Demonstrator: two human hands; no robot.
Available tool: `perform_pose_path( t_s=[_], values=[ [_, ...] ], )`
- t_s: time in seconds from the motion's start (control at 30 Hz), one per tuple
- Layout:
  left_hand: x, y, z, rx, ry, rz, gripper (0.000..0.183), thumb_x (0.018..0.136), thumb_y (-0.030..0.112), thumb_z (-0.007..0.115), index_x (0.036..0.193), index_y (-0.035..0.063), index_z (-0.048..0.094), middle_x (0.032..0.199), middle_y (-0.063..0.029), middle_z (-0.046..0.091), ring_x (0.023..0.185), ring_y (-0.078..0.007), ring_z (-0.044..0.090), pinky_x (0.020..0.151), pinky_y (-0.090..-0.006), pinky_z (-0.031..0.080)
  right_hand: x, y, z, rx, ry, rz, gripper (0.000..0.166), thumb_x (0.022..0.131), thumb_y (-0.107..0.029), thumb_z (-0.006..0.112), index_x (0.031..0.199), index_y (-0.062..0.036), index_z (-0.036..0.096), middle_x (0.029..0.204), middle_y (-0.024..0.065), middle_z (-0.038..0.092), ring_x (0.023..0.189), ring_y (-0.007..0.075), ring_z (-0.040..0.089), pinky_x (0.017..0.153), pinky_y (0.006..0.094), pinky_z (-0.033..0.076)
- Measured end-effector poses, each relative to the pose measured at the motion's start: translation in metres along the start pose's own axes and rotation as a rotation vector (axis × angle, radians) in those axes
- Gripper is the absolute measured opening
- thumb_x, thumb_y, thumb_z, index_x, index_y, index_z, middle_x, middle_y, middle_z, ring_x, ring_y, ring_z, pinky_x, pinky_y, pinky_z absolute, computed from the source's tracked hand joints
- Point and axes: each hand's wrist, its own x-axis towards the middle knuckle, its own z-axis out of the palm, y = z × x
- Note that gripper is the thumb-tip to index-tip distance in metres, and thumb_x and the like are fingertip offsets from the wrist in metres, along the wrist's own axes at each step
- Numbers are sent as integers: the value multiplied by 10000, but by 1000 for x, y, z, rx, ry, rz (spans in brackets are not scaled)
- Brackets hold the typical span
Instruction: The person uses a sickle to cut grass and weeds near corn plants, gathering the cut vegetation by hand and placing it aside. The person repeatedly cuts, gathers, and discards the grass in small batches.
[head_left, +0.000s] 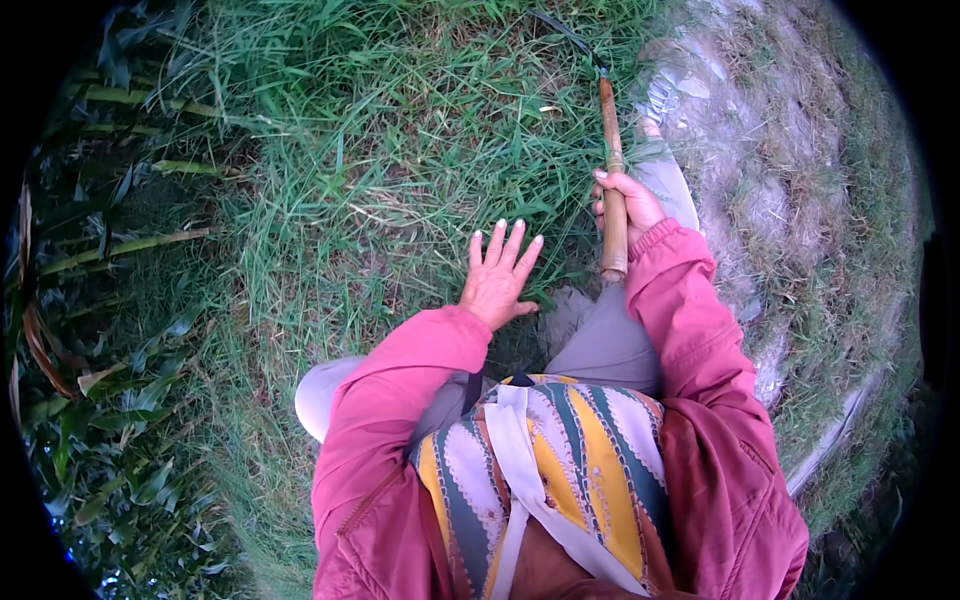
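My right hand (636, 201) grips a sickle by its wooden handle (613, 154), around the lower half, with the butt end towards my knee. The sickle's thin dark blade (566, 34) reaches away up and left into the grass, and part of its edge is lost among the stalks. To the left, my left hand (498, 276) is held palm down with the fingers spread, holding nothing. It is over or on the green grass (420, 180); whether it touches the blades I cannot tell.
Tall maize-like stalks (127, 247) stand along the left side. On the right runs a pale dirt path (750, 195) with patches of dry grass. My foot in a sandal (660, 101) rests by the path's edge, close to the sickle. My bent knee (326, 394) is at left.
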Motion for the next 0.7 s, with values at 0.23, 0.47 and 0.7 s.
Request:
perform_pose_path(
  t_s=[0.23, 0.47, 0.7],
  values=[
    [110, -56, 33, 79, 47, -340, 1022, 499, 437, 760, 1326, 134, 241, 1384, -175, 133, 1280, -347, 113, 1001, -531, 108, 3, -8, -12, 27, 33, 48, 266, 727, -160, 590, 956, -71, 489, 735, 10, 504, 536, 109, 501, 451, 249, 412],
    [123, -40, 83, 102, -409, -397, 1180, 462, 614, 698, 1362, 159, 85, 1293, -142, 306, 1230, -326, 233, 969, -552, 153, 4, -10, -6, 76, 58, 25, 310, 718, -111, 587, 997, -18, 488, 770, 50, 544, 596, 129, 525, 540, 237, 441],
    [87, -49, 140, -40, -498, -566, 731, 646, 349, 651, 1267, 145, 323, 1065, -124, 522, 981, -284, 521, 843, -438, 389, 4, -7, -6, 64, 45, 46, 210, 700, -107, 600, 884, -38, 525, 735, 31, 545, 608, 141, 536, 559, 269, 443]
  ],
)
